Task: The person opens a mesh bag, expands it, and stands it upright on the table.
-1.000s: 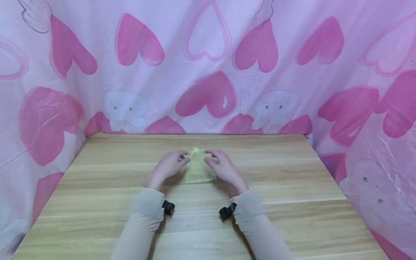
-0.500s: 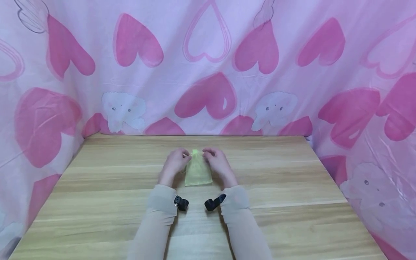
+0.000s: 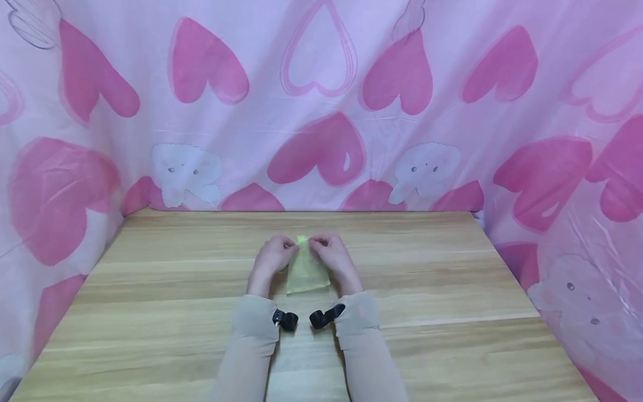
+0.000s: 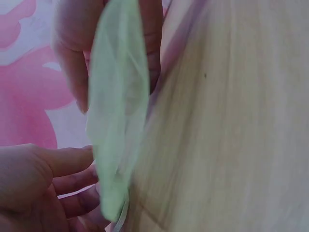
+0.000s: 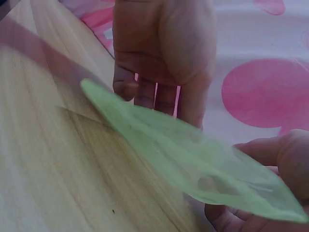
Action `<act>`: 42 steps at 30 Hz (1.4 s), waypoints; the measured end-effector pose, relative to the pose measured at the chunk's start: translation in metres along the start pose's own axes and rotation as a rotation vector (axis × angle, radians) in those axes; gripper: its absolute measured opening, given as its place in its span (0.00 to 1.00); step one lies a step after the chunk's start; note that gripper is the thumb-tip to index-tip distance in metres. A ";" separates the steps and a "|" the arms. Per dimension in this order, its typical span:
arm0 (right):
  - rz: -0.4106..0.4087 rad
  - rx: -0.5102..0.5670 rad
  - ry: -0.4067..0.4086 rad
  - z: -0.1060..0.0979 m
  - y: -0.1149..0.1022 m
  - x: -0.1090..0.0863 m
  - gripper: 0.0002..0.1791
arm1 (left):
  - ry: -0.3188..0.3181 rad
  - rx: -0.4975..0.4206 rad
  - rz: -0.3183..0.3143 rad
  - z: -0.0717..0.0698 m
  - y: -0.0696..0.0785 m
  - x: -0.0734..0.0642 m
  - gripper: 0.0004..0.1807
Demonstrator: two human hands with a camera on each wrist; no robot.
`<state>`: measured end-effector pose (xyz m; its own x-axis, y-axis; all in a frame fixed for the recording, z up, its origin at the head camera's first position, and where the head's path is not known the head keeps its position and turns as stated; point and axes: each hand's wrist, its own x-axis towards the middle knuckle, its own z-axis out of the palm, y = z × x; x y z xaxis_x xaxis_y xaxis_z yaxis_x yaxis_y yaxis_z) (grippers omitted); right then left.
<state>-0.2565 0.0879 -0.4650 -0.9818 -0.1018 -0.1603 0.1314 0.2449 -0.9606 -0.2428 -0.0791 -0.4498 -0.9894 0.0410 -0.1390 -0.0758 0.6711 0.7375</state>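
Observation:
A sheer yellow-green drawstring pouch (image 3: 307, 273) is between the two hands, over the middle of the table. My left hand (image 3: 273, 257) pinches it at the left of its gathered neck. On the other side my right hand (image 3: 331, 257) pinches near the neck too. The lower edge of the pouch slants towards me. In the left wrist view the sheer pouch (image 4: 118, 92) covers some fingertips, and a thin cord (image 4: 122, 212) hangs at its end. Fingers show faintly through the fabric of the pouch (image 5: 159, 140) in the right wrist view.
The wood-grain table (image 3: 432, 346) runs under both arms. A pink curtain (image 3: 226, 128) printed with hearts hangs behind it and on both sides. A black wrist camera (image 3: 286, 320) sits on the left sleeve, another camera (image 3: 324, 317) on the right sleeve.
Both hands have closed in from the sides and now pinch the pouch near its neck. The pouch's lower edge has shifted slightly towards me and tilted.

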 end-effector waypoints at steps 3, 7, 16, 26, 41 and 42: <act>-0.025 -0.003 0.006 0.000 -0.003 -0.003 0.12 | 0.028 -0.018 0.036 0.002 0.003 -0.003 0.14; -0.121 0.006 0.043 -0.005 -0.011 -0.008 0.10 | 0.083 -0.098 0.116 0.002 0.016 -0.007 0.12; -0.175 0.081 -0.033 -0.026 -0.065 -0.046 0.09 | 0.111 -0.204 0.291 -0.016 0.040 -0.021 0.12; -0.342 0.062 0.005 -0.038 -0.063 -0.039 0.09 | 0.156 -0.241 0.464 -0.032 0.050 -0.028 0.12; -0.530 0.095 0.061 -0.044 -0.081 -0.056 0.07 | 0.315 -0.246 0.704 -0.036 0.057 -0.036 0.09; -0.527 0.095 0.063 -0.044 -0.084 -0.059 0.07 | 0.322 -0.244 0.709 -0.036 0.057 -0.035 0.09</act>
<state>-0.2154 0.1155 -0.3648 -0.9239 -0.1282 0.3604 -0.3725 0.0874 -0.9239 -0.2165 -0.0693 -0.3793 -0.7964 0.1559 0.5843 0.5939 0.3839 0.7070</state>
